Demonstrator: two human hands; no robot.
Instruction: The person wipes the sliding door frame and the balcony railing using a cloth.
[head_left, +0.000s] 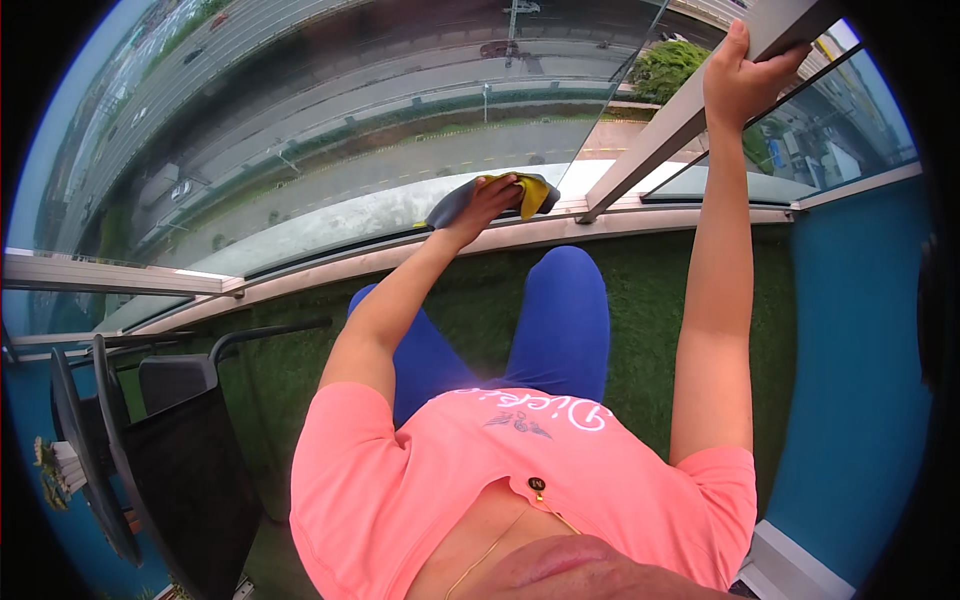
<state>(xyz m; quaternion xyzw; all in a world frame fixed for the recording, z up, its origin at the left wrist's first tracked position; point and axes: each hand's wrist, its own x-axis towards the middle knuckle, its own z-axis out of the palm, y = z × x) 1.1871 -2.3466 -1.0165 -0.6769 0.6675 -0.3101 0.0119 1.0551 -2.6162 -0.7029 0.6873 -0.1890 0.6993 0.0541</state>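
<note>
My left hand is pressing a folded grey and yellow cloth low against the large glass pane of a balcony railing. Part of the cloth sticks out past the fingers on both sides. Beneath it runs the pane's dark lower edge, above the pale ledge. Higher up on the right, my right hand grips a grey metal railing post. Some of its fingers are hidden behind the post.
Green artificial turf covers the floor under my knees. To the left stand a black chair and a round table with a potted plant. A blue wall closes the right side. A road lies far below, beyond the glass.
</note>
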